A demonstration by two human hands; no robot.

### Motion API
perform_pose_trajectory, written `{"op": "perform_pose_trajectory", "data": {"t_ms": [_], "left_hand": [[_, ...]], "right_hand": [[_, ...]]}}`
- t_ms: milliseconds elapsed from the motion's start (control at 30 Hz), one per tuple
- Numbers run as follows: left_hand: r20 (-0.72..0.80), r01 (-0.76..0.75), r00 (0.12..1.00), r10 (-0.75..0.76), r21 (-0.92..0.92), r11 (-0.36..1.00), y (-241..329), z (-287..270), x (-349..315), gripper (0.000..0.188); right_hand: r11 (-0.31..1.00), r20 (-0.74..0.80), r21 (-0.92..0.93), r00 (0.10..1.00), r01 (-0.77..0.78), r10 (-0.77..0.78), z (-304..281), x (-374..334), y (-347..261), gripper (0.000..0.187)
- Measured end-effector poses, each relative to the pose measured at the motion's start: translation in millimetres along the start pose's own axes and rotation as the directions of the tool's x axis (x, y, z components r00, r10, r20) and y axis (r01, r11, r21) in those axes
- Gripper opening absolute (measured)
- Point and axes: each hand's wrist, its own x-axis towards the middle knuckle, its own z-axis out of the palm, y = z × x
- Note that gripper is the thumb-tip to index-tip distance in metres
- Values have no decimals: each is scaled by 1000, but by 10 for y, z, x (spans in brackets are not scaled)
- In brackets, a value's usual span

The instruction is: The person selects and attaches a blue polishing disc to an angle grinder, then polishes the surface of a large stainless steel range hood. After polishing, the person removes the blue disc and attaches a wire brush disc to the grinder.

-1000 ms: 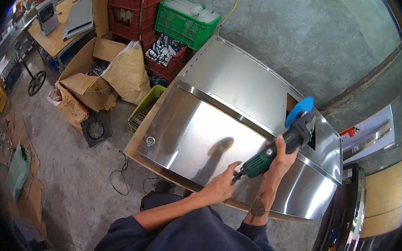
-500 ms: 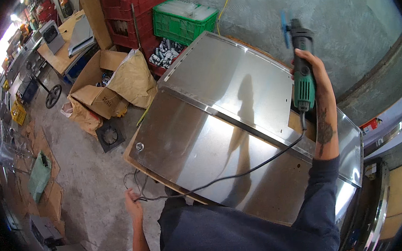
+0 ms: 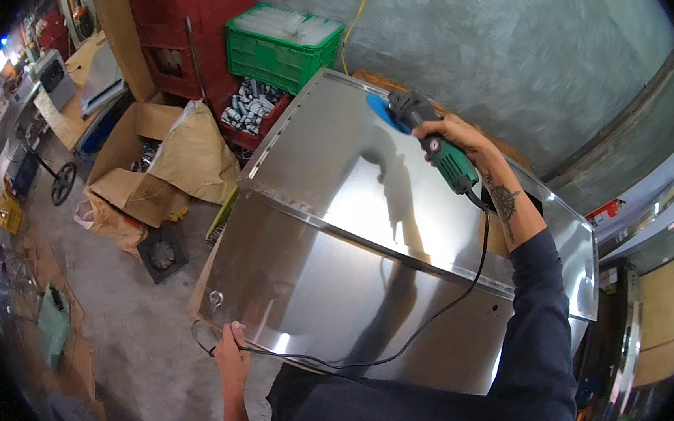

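My right hand is wrapped round a green and black angle grinder, held over the far part of the sheet metal. A blue disc sits at its head, close to the far metal panel; I cannot tell whether they touch. The black power cord runs from the grinder's rear across the near metal panel to my left hand. That hand is closed on the cord at the near left edge of the work table.
A green crate and red crates stand by the concrete wall. An open cardboard box, a paper sack and a black square fan-like part lie on the floor at left. A yellow cable hangs down the wall.
My right hand has brought the grinder down and left, from beside the wall to above the far panel. My left hand has moved up to the table edge with the cord.
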Motion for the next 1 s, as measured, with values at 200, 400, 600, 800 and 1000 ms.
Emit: {"op": "perform_pose_trajectory", "data": {"t_ms": [200,400,600,800,1000], "left_hand": [[50,-11,999,14,-56,998,190,216,514,41],[64,9,998,-10,5,1000,-46,437,770,43],[2,46,999,-46,75,996,-33,532,803,39],[-41,97,995,-92,156,983,-31,584,778,43],[-16,142,990,-142,200,969,-108,668,768,42]], "right_hand": [[926,-215,361,976,109,-32,170,119,-91,64],[990,-219,106,969,-94,115,175,295,-83,67],[977,-95,-117,981,-178,167,25,743,-475,65],[967,29,-192,984,-169,177,82,1285,-707,56],[965,74,-225,986,-132,152,166,1589,-717,59]]}}
